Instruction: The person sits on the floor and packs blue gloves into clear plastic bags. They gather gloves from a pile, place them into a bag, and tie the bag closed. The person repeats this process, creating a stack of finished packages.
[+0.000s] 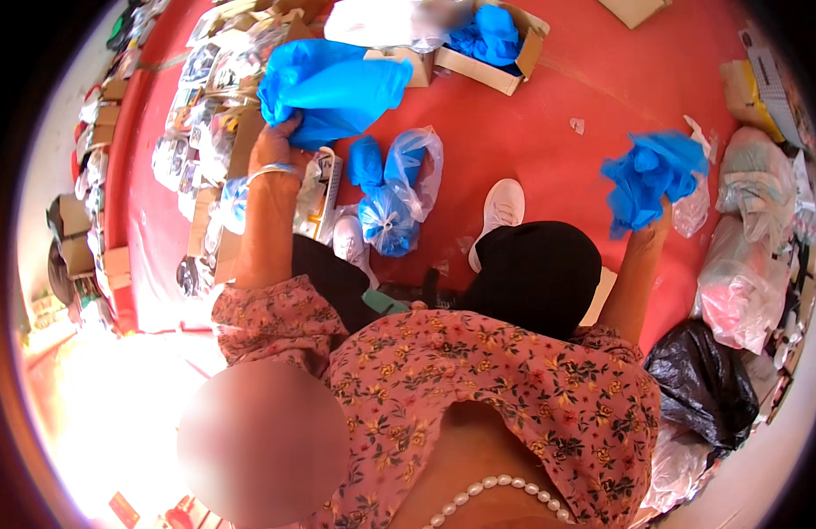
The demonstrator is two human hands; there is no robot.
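Observation:
My left hand (280, 145) is closed on the edge of a blue plastic bag (337, 93), which spreads out ahead of it to the right. Off to the right, a crumpled bunch of blue plastic (651, 181) sits at my right hand (659, 222). The bunch hides most of those fingers, but the hand appears closed on it. On the floor between the two hands, nearer the left, lie small tied blue bundles (389, 219), one beside a clear plastic bag (430, 172).
An open carton (505, 79) with more blue plastic stands ahead. Bagged goods and boxes (218, 66) crowd the left. Stuffed clear bags (743, 278) and a black bag (703, 383) line the right wall. My white shoes (503, 207) rest on the red floor (549, 141).

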